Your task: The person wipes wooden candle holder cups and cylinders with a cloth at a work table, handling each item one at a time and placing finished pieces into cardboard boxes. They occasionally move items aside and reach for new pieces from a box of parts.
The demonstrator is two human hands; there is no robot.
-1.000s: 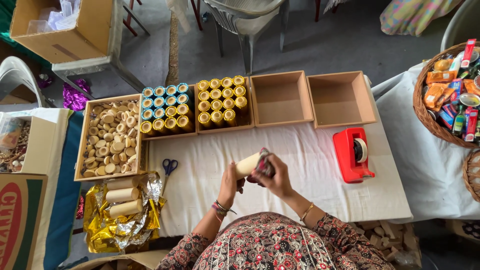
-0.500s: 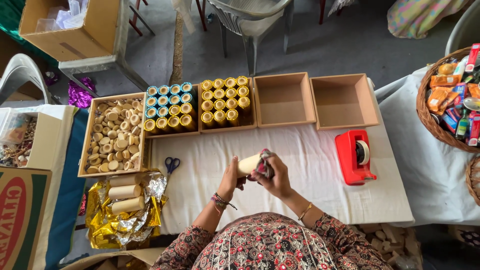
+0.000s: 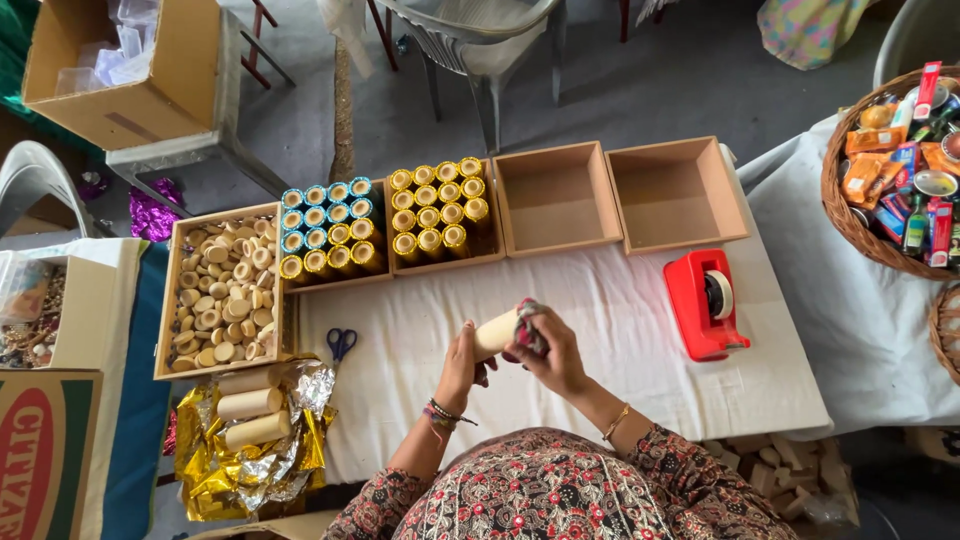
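Observation:
My left hand [image 3: 462, 362] grips a pale wooden cylinder [image 3: 495, 331] above the white tablecloth [image 3: 600, 320]. My right hand [image 3: 552, 350] pinches a crumpled red and silver foil piece [image 3: 527, 325] against the cylinder's far end. Both hands hover near the table's front middle. Two bare cylinders [image 3: 250, 404] lie on gold foil sheets [image 3: 215, 460] at the front left.
Along the back stand a box of wooden discs [image 3: 215, 290], two boxes of gold and blue wrapped cylinders [image 3: 385, 225], and two hollow cardboard boxes [image 3: 620, 195]. Blue scissors [image 3: 341, 343] lie left, a red tape dispenser [image 3: 703, 303] right. A basket of small goods [image 3: 900, 170] sits far right.
Both hands stay in place on the cylinder; the right hand's fingers have shifted slightly on the foil at its end. Nothing else on the table has moved.

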